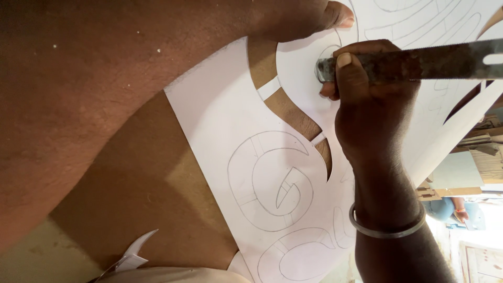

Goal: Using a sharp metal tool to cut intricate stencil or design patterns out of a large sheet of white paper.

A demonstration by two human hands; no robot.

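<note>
Showing a brown board worktop (157,178), matte and faintly speckled, spreading under everything in view. Falling across it from the upper left, a broad shadow, leaving a paler, lit wedge near the middle. Turning to a dull olive-grey surface (31,259) at the lower left corner. Opening at the right edge onto a bright, daylit area: stacked cardboard and wooden pieces (484,144), a pale green panel (456,173), something blue (445,207) lower down, and a white framed panel (479,262) glaring in strong light, details there staying too blurred to tell.
</note>
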